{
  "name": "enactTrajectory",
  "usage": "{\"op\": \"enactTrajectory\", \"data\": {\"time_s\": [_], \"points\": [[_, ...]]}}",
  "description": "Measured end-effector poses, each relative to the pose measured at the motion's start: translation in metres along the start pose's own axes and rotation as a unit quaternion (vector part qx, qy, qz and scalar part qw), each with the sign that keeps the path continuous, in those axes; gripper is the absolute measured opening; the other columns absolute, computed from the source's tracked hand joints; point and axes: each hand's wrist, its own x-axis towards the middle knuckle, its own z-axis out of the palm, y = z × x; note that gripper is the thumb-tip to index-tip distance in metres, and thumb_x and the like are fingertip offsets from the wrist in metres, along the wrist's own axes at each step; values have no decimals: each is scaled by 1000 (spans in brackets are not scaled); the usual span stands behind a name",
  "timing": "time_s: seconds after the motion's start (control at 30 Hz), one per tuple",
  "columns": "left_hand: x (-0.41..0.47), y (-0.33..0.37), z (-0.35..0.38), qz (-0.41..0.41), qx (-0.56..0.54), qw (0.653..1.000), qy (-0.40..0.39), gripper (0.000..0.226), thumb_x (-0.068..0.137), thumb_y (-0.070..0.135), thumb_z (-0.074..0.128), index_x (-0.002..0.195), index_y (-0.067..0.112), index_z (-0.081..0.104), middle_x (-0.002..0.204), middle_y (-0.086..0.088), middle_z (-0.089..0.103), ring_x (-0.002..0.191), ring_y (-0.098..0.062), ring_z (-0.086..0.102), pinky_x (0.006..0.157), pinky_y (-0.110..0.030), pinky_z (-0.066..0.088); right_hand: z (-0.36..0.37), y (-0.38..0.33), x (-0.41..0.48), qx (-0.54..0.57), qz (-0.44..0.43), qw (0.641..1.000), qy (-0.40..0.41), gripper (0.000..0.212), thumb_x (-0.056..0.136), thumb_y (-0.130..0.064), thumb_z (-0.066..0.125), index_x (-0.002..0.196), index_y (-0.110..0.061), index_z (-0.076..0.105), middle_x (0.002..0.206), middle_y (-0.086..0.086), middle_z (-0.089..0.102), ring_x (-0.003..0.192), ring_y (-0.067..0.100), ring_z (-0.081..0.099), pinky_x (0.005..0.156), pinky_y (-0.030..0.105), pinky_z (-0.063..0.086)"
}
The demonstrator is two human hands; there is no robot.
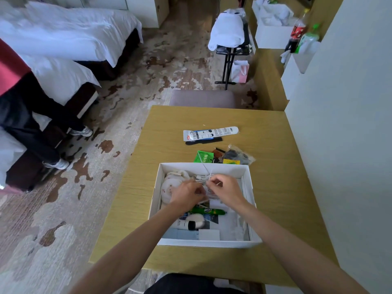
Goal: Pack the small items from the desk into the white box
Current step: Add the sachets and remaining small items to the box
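The white box (250, 183) lies on the wooden desk (161, 149) in front of me. Over its far half, my left hand (187, 195) and my right hand (227, 188) both pinch a white cable (204, 166), whose loose end rises past the box's far wall. Inside the box lie a white plush item (171, 183), a green tube (209, 211), a small black-capped bottle (186, 224) and white cards. On the desk beyond the box lie a green packet (204, 156), a clear bag of dark items (238, 155), a white tube (210, 133) and a black comb (203, 141).
A wall (339, 145) borders the desk on the right. A grey stool (203, 98) stands at the desk's far edge. Beds (63, 32) fill the left, with a seated person's legs (31, 115) beside them. Bottles (297, 32) and white boxes stand far right.
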Motion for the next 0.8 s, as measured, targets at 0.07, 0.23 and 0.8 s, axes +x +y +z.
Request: {"op": "enactTrajectory", "data": {"time_s": [0.07,0.23,0.8], "points": [[0,3,5,-11,-16,1000,8,9,82,30,68,82,21,68,90,2,62,85,-18,61,67,-29,49,-2,-1,0,-16,-2,1000,6,13,88,-24,66,79,-14,70,73,-6,70,68,8,65,66,30,54],[0,12,10,-39,-28,999,-8,11,81,35,68,79,25,66,85,6,62,77,-13,58,67,-31,52,-5,0,2,-17,29,999,18,12,88,-25,68,80,-15,69,74,-7,70,70,8,66,70,34,56],[11,15,-5,16,19,999,-23,10,85,19,62,76,15,64,81,2,61,70,-11,55,70,-30,55,-46,-7,9,-34,5,999,21,31,94,-26,60,121,-13,58,104,-2,65,87,6,63,69,15,50]]}}
